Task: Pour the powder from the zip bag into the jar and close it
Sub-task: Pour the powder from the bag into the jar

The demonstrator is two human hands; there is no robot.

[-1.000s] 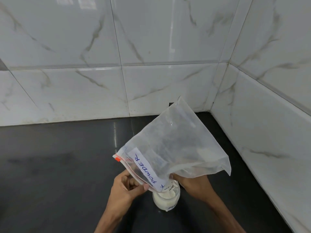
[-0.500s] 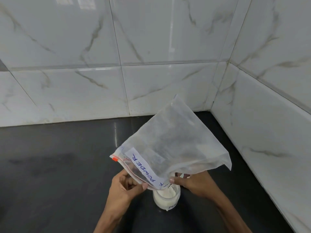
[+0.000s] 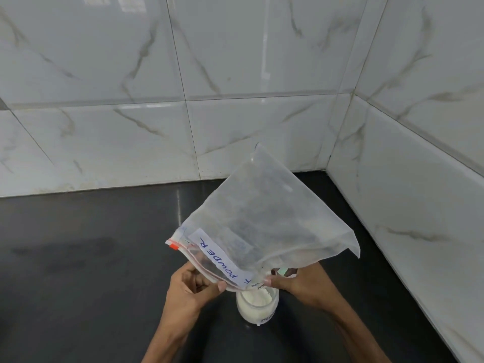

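In the head view, a clear, limp plastic zip bag [image 3: 264, 226] with a white "POWDER" label is held upturned over a small clear glass jar [image 3: 258, 305] of white powder, near the dark countertop's [image 3: 78, 258] right rear corner. Its zip edge is pinched by the closed left hand [image 3: 191, 292] and right hand [image 3: 301, 286]. Being light, soft and slippery, it is judged best gripped at the stiffer zip strip.

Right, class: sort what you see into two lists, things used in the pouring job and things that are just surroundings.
In the job:
zip bag
jar
powder
left hand
right hand

Just surroundings:
black counter
marble wall tiles
No loose objects or jar lid visible.
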